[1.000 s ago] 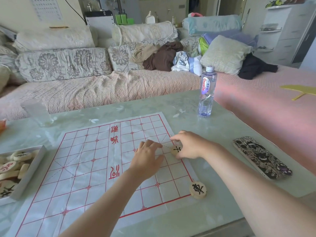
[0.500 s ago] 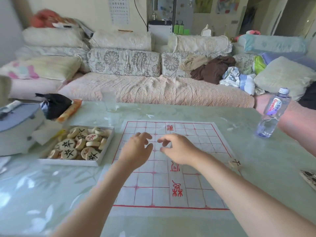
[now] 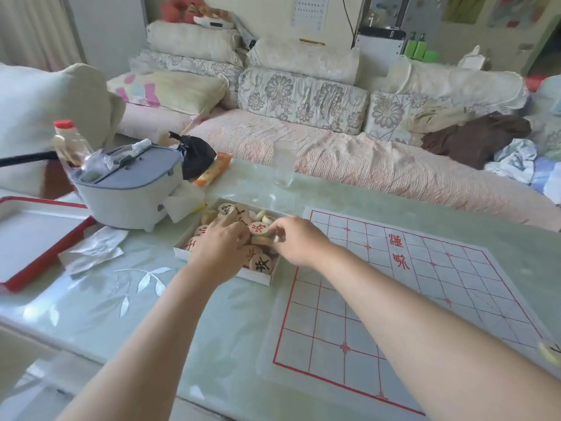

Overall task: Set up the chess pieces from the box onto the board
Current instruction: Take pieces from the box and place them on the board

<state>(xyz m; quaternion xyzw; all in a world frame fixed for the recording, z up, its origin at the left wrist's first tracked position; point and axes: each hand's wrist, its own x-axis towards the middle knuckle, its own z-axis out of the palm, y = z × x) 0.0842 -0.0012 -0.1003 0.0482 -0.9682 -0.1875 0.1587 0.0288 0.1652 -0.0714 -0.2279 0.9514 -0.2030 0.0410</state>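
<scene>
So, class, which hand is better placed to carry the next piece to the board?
Right. The right hand is at the side of the box nearest the board; the left hand is farther over, among the pieces.

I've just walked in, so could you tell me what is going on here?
A person is setting up a chess game. The left hand and the right hand are in the box of pieces beside the board. The board is nearly bare; a lone piece lies by its right edge. Whether either hand grips a piece is unclear.
</scene>
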